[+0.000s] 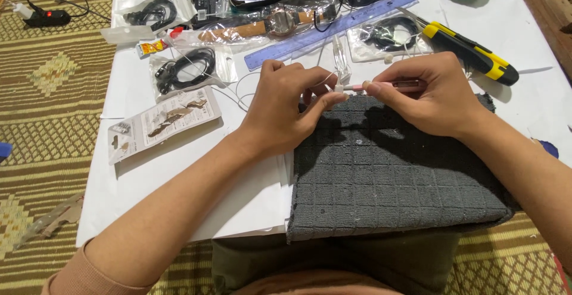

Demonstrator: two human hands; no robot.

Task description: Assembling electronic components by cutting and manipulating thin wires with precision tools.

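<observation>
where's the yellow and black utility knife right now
In the head view, the yellow and black utility knife lies on the white sheet at the upper right, just beyond the right hand and right of the blue ruler.

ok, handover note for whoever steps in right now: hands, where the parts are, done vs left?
Left hand: pinches a small white plug on a thin white cable.
Right hand: holds a slim pink tool, tip at the plug.
Both work above the grey cloth pad.
Watch, blue ruler and yellow cutter lie behind on the white sheet.
Done: plug and tool brought together. Left: cannot tell.
</observation>
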